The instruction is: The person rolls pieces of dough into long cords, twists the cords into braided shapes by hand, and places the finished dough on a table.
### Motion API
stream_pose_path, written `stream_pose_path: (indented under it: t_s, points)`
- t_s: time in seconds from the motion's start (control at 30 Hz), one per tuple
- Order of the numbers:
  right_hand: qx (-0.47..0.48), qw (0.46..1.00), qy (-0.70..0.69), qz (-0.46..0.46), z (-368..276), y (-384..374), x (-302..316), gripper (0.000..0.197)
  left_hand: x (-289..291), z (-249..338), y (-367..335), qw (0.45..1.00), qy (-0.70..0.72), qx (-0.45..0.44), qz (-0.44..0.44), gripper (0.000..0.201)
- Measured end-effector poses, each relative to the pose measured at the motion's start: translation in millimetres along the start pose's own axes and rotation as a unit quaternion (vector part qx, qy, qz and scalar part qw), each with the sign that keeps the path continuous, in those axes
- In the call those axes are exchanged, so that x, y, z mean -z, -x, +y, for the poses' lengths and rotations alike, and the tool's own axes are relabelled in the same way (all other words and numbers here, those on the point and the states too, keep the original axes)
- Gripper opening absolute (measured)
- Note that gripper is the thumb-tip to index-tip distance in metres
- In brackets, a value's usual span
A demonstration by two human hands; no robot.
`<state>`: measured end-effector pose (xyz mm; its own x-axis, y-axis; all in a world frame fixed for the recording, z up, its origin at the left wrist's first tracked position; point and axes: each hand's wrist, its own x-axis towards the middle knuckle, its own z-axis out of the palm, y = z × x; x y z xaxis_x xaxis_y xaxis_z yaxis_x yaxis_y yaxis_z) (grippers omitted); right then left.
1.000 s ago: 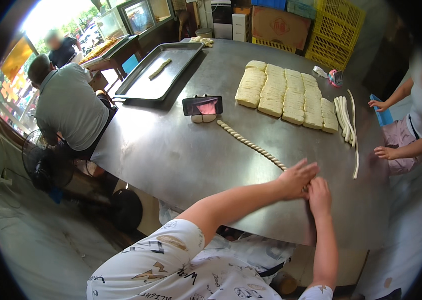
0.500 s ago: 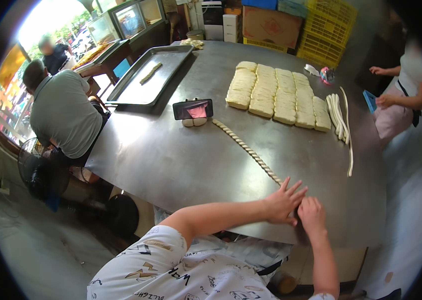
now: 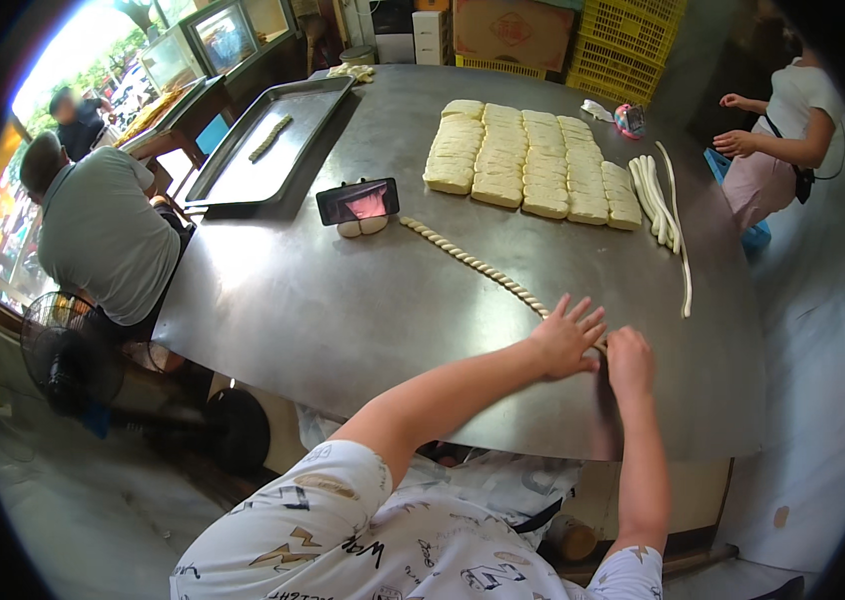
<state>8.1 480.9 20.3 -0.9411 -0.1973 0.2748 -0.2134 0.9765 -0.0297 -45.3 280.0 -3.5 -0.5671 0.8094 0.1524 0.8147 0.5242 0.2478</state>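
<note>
The left hand (image 3: 569,338) and right hand (image 3: 631,362) have been moved farther across the bench (image 3: 333,320), where the twisted dough rope (image 3: 474,262) is covered by spread left fingers and grasped by clenched right ones.

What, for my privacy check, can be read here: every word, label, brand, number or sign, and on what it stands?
Shirt: black lettering among the drawings, partly legible, but I won't copy it out.
Cardboard box: a reddish printed mark, too blurred to read.
Phone: a pinkish picture on the screen, no text that can be made out.
</note>
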Motion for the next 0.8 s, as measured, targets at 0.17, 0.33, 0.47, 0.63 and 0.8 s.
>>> stream_pose_path:
  t_s: [0.17, 0.33, 0.47, 0.63, 0.8]
  points:
    - [0.072, 0.996, -0.049, 0.031, -62, 89, 24, 0.021, 8, 39, 129, 0.989, 0.097, -0.113, 0.003, 0.078]
    - [0.042, 0.985, -0.163, 0.037, -59, 84, 25, 0.016, 51, -83, 144, 0.993, 0.049, 0.046, 0.099, 0.044]
    - [0.028, 0.983, -0.178, 0.020, -45, 63, 24, 0.015, 81, -238, 177, 0.943, -0.238, 0.139, 0.186, 0.036]
    - [-0.107, 0.989, -0.099, -0.017, 19, 75, 53, 0.036, 116, -235, 207, 0.969, -0.163, 0.186, -0.004, 0.029]
    - [-0.076, 0.990, 0.062, -0.105, -22, 150, 9, 0.059, 106, -202, 257, 0.979, -0.102, 0.051, 0.171, 0.022]
